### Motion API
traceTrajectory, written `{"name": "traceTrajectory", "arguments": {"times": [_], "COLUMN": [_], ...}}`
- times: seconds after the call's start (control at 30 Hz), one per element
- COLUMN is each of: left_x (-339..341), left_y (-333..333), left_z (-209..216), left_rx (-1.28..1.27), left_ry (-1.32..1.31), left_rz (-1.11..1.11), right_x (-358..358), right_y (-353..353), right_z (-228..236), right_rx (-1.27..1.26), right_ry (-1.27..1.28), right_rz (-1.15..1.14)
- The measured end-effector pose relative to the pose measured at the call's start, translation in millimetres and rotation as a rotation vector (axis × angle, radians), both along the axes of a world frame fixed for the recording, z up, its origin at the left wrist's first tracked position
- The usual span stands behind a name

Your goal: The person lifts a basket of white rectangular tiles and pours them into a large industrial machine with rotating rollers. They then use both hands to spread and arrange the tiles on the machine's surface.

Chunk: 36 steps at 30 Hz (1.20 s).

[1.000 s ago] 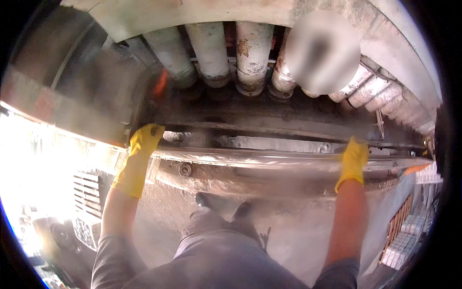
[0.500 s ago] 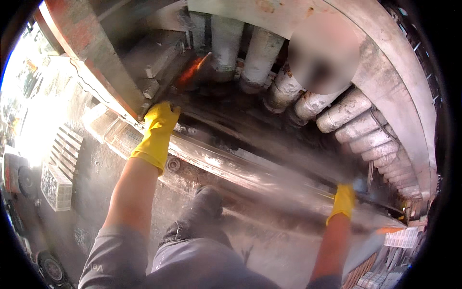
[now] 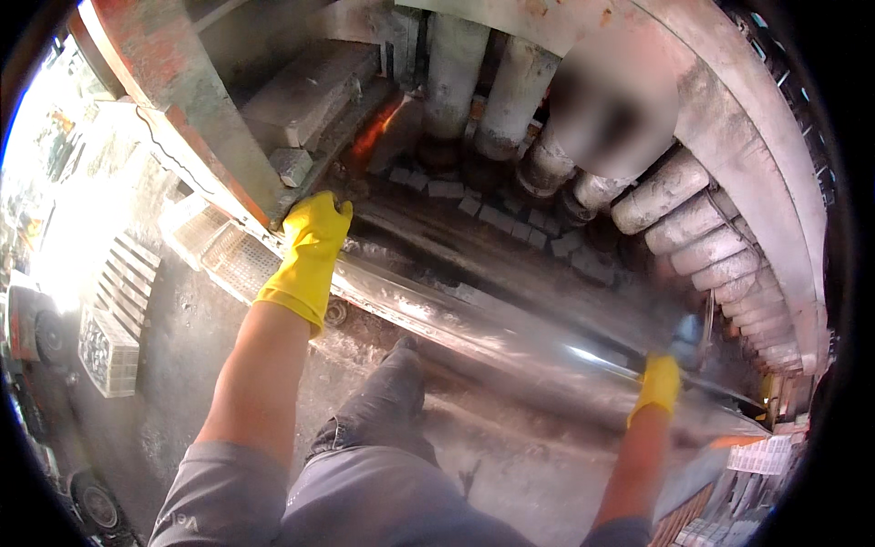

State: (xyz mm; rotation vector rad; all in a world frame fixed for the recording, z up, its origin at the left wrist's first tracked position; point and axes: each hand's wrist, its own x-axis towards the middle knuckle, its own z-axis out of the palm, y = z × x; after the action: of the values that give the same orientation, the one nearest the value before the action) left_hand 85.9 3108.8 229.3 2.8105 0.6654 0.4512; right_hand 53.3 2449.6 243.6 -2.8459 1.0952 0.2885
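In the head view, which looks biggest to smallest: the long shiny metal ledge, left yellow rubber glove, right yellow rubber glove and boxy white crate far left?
1. Long shiny metal ledge
2. Left yellow rubber glove
3. Right yellow rubber glove and boxy white crate: too alike to rank.

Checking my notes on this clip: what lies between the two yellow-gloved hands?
In the head view, a long, shiny metal rail stretches slantwise between the left hand and the right hand.

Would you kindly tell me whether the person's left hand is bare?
No, the left hand wears a yellow glove that reaches past the wrist.
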Motion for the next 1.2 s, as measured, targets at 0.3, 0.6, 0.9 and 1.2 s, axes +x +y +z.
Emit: {"name": "traceTrajectory", "arguments": {"times": [0.3, 0.6, 0.9, 1.2], "left_x": [-14.0, -25.9, -47.5, -73.5], "left_y": [5.4, 12.5, 12.4, 18.4], "left_z": [-1.1, -3.4, -8.9, -11.5], "left_rx": [0.057, -0.001, 0.007, 0.041], "left_ry": [0.103, 0.074, 0.068, 0.08], "left_rz": [0.027, -0.024, -0.033, -0.002], "right_x": [-13.3, -26.2, -54.5, -90.0], "right_y": [-44.7, -56.1, -24.4, -29.7], "right_z": [-44.1, -76.0, -34.3, -54.5], "right_rx": [-0.149, -0.226, 0.004, -0.083], "right_ry": [0.249, -0.066, 0.109, 0.166], "right_rz": [0.264, 0.098, -0.187, 0.019]}}
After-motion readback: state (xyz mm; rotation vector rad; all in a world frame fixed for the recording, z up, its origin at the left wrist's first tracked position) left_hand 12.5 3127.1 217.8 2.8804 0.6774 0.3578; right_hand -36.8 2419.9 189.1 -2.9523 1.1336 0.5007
